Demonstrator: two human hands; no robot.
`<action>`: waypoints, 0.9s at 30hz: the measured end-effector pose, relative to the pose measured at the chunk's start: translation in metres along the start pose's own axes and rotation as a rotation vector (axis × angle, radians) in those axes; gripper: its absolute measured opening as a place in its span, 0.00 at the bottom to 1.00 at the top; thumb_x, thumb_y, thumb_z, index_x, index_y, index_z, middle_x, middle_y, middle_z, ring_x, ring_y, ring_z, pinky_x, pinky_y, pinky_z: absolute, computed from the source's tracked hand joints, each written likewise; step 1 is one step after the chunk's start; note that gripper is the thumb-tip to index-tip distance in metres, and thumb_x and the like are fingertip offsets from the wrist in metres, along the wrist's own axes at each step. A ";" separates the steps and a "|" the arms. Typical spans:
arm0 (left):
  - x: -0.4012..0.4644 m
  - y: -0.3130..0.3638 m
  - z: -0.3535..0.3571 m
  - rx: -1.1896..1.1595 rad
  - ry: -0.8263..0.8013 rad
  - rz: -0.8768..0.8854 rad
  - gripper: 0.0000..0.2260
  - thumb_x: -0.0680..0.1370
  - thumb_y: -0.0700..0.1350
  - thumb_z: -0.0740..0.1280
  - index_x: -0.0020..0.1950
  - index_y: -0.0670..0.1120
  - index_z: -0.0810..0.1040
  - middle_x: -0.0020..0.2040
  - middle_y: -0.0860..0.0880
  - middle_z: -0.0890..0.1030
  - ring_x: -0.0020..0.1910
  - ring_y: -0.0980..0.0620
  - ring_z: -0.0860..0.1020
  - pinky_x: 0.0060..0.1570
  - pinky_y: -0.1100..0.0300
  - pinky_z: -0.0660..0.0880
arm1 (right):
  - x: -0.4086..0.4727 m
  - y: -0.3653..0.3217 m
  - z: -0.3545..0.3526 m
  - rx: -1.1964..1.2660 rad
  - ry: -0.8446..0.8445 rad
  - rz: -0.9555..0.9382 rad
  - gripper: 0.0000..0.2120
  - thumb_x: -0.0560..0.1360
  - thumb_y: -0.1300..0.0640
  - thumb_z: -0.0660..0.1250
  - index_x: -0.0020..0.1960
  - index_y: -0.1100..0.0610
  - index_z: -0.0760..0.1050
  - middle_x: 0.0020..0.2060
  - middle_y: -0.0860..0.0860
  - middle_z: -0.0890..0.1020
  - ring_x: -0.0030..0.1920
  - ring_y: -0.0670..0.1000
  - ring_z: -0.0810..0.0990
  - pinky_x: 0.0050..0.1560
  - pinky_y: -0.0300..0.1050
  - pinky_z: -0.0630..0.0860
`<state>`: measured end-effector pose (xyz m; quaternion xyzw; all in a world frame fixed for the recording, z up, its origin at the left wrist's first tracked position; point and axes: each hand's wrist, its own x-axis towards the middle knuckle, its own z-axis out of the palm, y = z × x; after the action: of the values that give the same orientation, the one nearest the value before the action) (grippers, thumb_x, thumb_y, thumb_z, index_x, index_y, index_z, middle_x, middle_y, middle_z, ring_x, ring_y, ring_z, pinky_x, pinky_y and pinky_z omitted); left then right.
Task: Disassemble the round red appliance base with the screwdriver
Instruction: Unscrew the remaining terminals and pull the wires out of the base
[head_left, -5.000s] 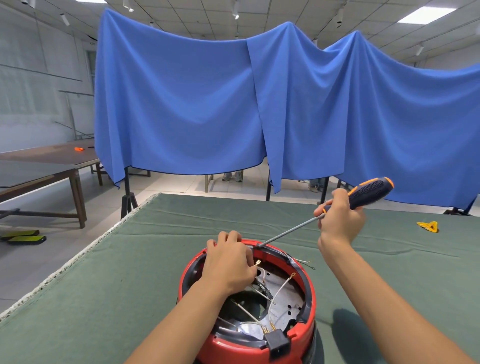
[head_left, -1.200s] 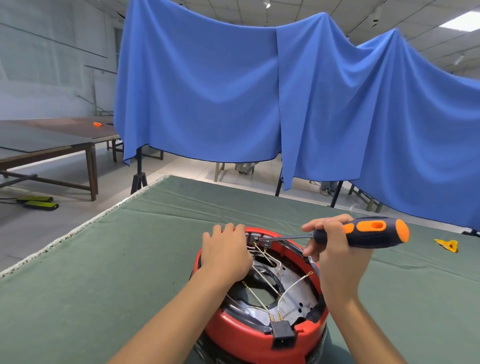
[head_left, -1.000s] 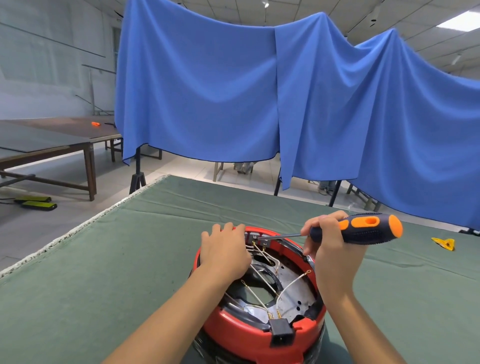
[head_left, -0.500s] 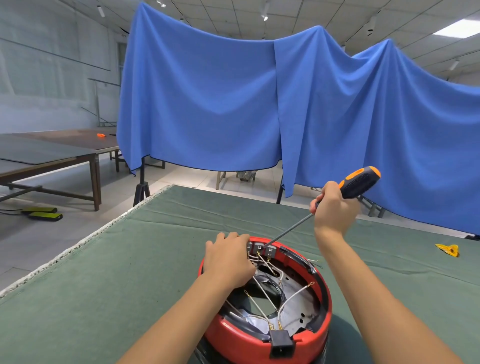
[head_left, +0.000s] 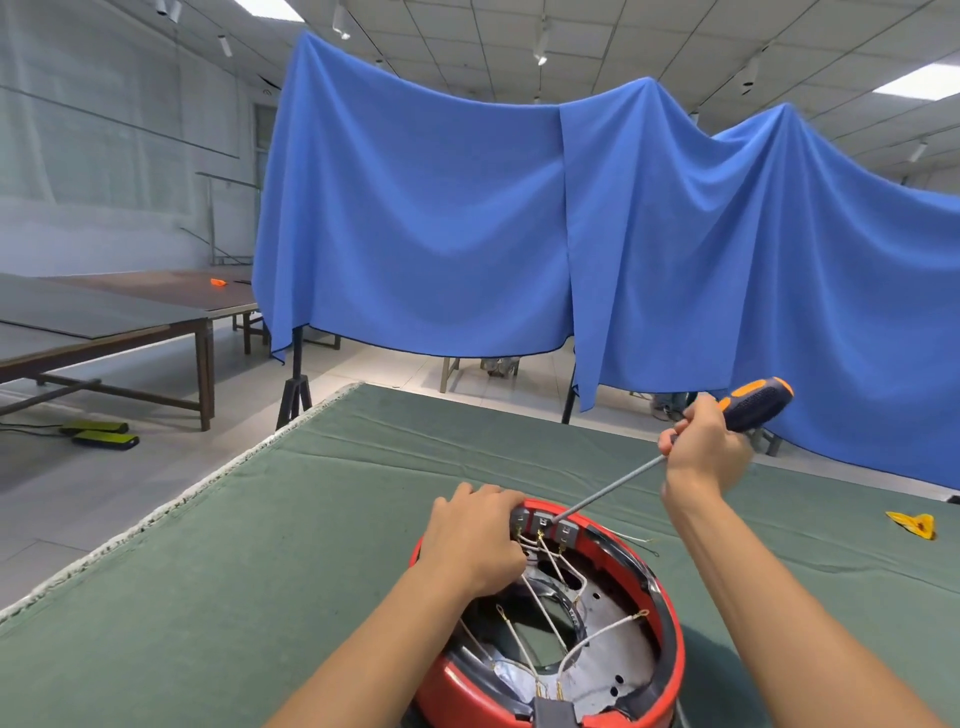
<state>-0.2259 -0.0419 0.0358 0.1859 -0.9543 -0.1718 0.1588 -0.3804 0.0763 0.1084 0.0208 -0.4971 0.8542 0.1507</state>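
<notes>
At lower centre of the frame our left hand (head_left: 475, 540) grips the red appliance base (head_left: 670, 644) rim, while our right hand (head_left: 701, 447), clasping the screwdriver (head_left: 756, 402), has swung its handle up from level, tip now seated at the terminal block (head_left: 543, 521), likely ready to loosen.

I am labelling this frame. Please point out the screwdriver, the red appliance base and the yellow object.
screwdriver (head_left: 756, 402): head view, handle.
red appliance base (head_left: 670, 618): head view, right rim.
yellow object (head_left: 912, 525): head view, its middle.
</notes>
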 end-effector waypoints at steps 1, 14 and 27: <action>0.000 0.000 0.000 -0.002 0.004 0.000 0.26 0.72 0.44 0.61 0.70 0.55 0.67 0.67 0.53 0.73 0.64 0.47 0.67 0.62 0.50 0.64 | -0.003 0.000 -0.003 0.040 -0.007 -0.028 0.09 0.63 0.60 0.62 0.29 0.57 0.62 0.16 0.44 0.65 0.16 0.46 0.62 0.20 0.36 0.59; 0.002 -0.002 0.002 -0.020 0.018 -0.009 0.24 0.74 0.44 0.61 0.70 0.54 0.68 0.67 0.51 0.73 0.64 0.46 0.67 0.62 0.50 0.64 | -0.038 0.000 -0.033 0.123 -0.124 -0.262 0.11 0.65 0.60 0.61 0.28 0.57 0.61 0.16 0.47 0.68 0.19 0.50 0.69 0.27 0.41 0.63; 0.003 -0.004 0.005 -0.010 0.036 -0.015 0.24 0.73 0.45 0.61 0.70 0.55 0.68 0.66 0.52 0.73 0.64 0.47 0.67 0.61 0.51 0.64 | -0.012 -0.003 -0.003 -0.031 -0.091 -0.136 0.09 0.61 0.59 0.60 0.29 0.57 0.59 0.15 0.46 0.64 0.16 0.49 0.63 0.21 0.32 0.57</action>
<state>-0.2297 -0.0451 0.0308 0.1951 -0.9490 -0.1746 0.1757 -0.3680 0.0774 0.1078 0.0909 -0.5142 0.8323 0.1859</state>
